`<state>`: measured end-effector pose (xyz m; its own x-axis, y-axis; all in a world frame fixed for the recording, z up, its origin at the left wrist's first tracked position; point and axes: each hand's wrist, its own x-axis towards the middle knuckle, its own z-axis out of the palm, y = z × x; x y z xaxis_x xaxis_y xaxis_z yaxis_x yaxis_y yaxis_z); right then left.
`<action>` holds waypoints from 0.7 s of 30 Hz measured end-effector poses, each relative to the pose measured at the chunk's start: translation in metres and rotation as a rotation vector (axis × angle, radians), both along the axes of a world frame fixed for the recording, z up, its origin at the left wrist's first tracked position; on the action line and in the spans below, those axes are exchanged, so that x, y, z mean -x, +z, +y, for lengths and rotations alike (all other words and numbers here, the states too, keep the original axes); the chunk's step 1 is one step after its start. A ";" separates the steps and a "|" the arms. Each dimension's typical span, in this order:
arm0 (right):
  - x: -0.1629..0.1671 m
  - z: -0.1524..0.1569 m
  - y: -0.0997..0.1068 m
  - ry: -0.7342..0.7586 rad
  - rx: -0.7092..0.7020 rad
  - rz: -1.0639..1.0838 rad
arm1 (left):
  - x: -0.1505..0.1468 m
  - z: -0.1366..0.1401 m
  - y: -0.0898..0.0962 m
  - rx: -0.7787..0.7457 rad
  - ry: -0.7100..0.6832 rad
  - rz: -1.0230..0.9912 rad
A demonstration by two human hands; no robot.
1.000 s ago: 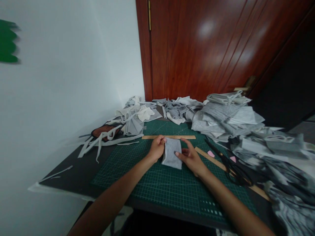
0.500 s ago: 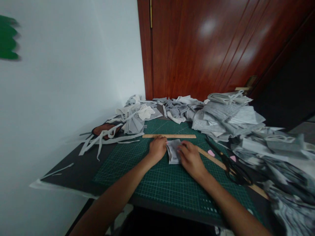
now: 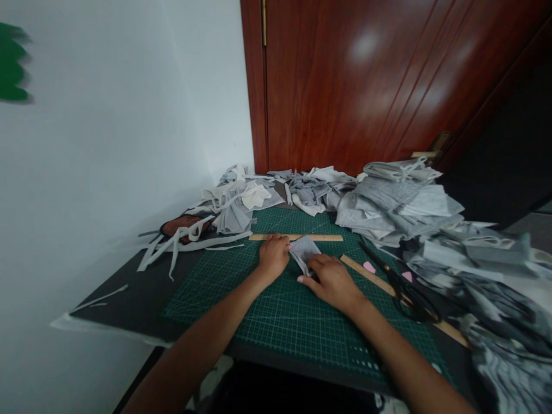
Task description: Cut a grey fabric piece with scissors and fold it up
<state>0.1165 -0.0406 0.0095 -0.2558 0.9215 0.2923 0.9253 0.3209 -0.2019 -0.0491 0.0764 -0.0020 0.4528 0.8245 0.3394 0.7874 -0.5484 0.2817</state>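
Both forearms are bare from the bottom edge of the view up to the wrists; no sleeve, cuff or glove shows on either. The left hand (image 3: 274,257) and the right hand (image 3: 331,280) carry no visible ring, watch or bracelet. The right hand's fingers (image 3: 304,279) have short, pale, unpainted nails.
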 end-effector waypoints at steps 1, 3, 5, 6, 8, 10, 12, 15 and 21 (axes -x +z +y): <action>0.000 0.000 0.001 -0.003 -0.003 -0.012 | 0.000 0.000 0.000 0.000 0.002 -0.005; 0.001 -0.001 0.001 0.000 -0.012 -0.033 | 0.000 0.001 0.000 0.000 0.015 -0.018; 0.003 -0.002 0.000 0.006 -0.019 -0.043 | 0.001 0.002 0.000 -0.007 0.013 -0.050; 0.003 -0.002 0.000 0.011 -0.021 -0.044 | 0.002 0.003 -0.001 -0.010 -0.011 -0.079; 0.003 -0.002 -0.001 0.021 -0.022 -0.043 | 0.002 0.007 -0.002 -0.010 -0.106 -0.144; 0.002 -0.002 -0.001 0.028 -0.023 -0.049 | 0.003 0.011 -0.003 -0.007 -0.221 -0.190; 0.001 -0.002 -0.001 0.032 -0.019 -0.061 | 0.004 0.015 -0.003 -0.007 -0.292 -0.182; -0.004 -0.002 0.002 0.050 -0.004 -0.070 | 0.006 0.017 0.002 0.002 -0.323 -0.089; -0.030 0.000 0.011 0.129 0.045 -0.047 | 0.011 0.002 0.016 -0.023 -0.352 0.016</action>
